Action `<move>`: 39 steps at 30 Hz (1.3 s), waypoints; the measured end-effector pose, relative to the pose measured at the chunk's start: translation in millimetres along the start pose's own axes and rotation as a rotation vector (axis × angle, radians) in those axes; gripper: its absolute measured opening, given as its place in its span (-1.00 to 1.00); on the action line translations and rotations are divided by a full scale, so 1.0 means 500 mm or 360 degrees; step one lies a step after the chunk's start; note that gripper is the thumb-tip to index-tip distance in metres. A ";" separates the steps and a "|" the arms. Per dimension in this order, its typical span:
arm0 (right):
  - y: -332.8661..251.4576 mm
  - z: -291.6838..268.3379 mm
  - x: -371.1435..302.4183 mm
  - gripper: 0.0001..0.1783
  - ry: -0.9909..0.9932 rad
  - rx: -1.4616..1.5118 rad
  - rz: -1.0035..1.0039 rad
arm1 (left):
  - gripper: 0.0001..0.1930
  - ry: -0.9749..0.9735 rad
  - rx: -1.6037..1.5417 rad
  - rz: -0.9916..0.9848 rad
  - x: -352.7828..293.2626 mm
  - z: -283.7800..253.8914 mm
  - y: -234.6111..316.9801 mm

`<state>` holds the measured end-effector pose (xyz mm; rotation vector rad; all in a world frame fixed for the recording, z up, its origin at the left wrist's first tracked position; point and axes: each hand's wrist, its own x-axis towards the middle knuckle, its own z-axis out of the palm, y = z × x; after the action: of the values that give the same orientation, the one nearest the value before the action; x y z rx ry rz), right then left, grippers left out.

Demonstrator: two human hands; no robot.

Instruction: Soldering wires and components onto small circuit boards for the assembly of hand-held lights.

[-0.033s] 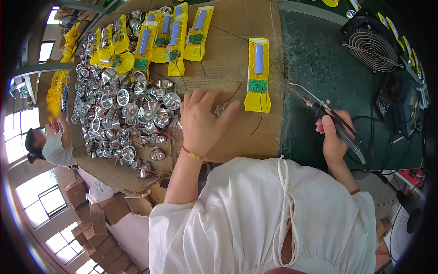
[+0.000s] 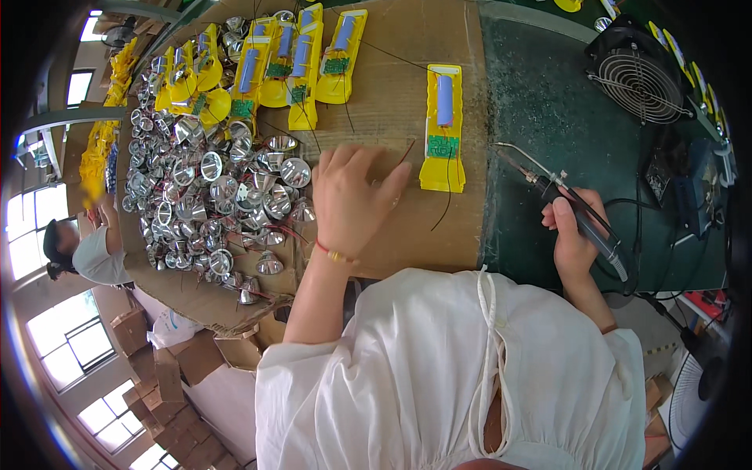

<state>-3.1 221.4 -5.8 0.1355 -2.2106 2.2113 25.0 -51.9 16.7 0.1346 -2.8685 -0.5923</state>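
My left hand point(image 2: 348, 196) is curled palm down over the cardboard, beside a heap of silver lamp reflectors point(image 2: 223, 189). A thin red wire point(image 2: 406, 152) sticks out past its thumb; the small shiny reflector in its grasp is almost wholly hidden now. My right hand point(image 2: 576, 235) grips a soldering iron point(image 2: 583, 215) with a thin metal feed tube, its tip pointing up and left. Between the hands lies a yellow plastic housing point(image 2: 442, 176) with a purple cylindrical battery point(image 2: 445, 100), a green circuit board point(image 2: 443, 146) and a dark loose wire.
Several more yellow housings point(image 2: 341, 59) with batteries lie at the far left on the cardboard sheet point(image 2: 415, 31). A round fan with a wire guard point(image 2: 641, 86) stands far right on the dark green mat point(image 2: 540, 70). Another person point(image 2: 98, 254) works at the left.
My left hand has shifted and turned slightly, and the shiny piece seen between its thumb and fingers is now covered. My right hand and the soldering iron have not moved.
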 end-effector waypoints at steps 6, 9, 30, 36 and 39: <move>-0.006 0.000 -0.007 -0.81 -0.0021 0.0023 0.0035 | -0.82 -0.0479 0.0156 -0.0028 0.047 0.009 0.028; -0.008 -0.002 -0.005 -0.80 -0.0040 0.0022 0.0026 | -0.80 -0.0190 -0.0300 -0.0060 0.020 -0.008 0.007; -0.016 0.022 0.006 -0.80 -0.0363 -0.0069 -0.0119 | -0.93 -0.0099 -0.1330 -0.0576 -0.026 0.026 0.002; -0.010 0.042 0.006 -0.81 -0.0300 -0.0241 -0.0137 | -0.90 -0.0014 -0.1066 -0.0307 -0.002 0.064 0.045; -0.013 0.049 0.008 -0.82 -0.0310 -0.0201 -0.0134 | -0.90 -0.0060 -0.0994 -0.0355 0.003 0.063 0.053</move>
<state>-5.4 196.6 1.1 0.4513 -2.3843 2.0898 15.4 -15.7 -0.7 0.3417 -2.5689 -1.5031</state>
